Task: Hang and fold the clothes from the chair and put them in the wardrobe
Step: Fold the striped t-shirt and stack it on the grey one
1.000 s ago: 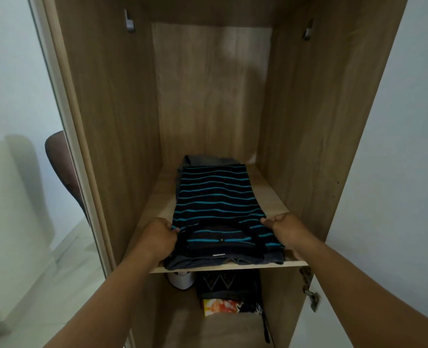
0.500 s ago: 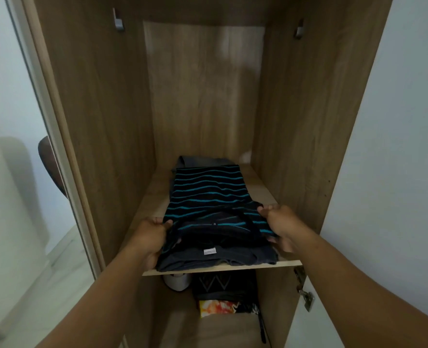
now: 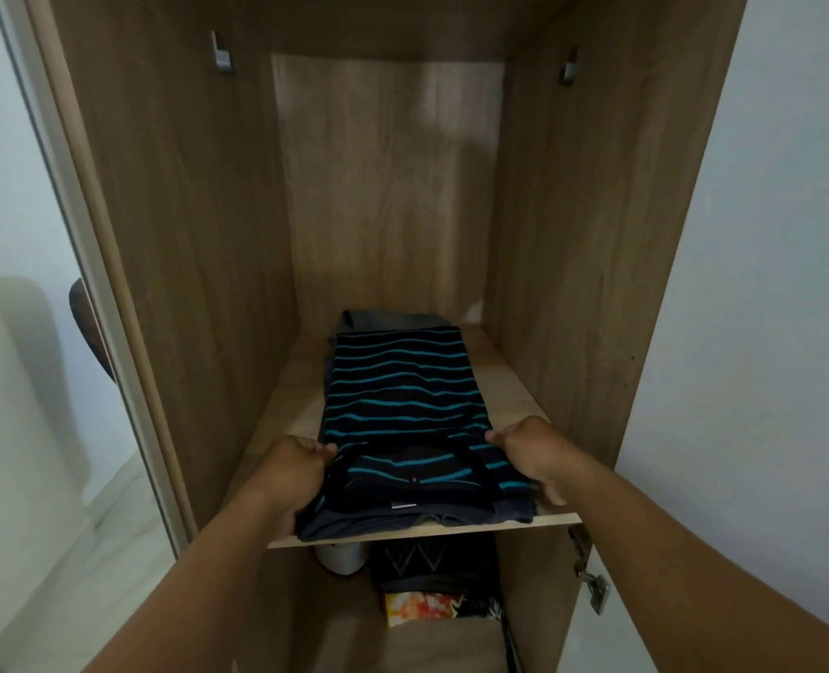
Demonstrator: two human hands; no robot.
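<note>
Since a second ago, little shifted in the stack itself: folded striped shirt (image 3: 402, 410) in the same spot on the wardrobe shelf (image 3: 514, 395), atop a dark grey folded garment (image 3: 417, 519) whose edge sticks out at the front and back. Left hand (image 3: 291, 478) now lower on the near-left corner, fingers curled round the pile's edge; right hand (image 3: 531, 454) at the near-right corner, fingers pinching the striped cloth, thumb below at the shelf front. Judged from this: placing essentially done, only squaring and tidying left before letting go. By count: two hands, two folded garments in the pile, one shelf, two metal brackets (image 3: 222, 53) high on the side walls with no rail between. Below the shelf, one white object (image 3: 342, 558), one dark patterned cloth (image 3: 431, 558), one bright printed item (image 3: 427, 609). One chair back (image 3: 87, 318) just visible at left.
</note>
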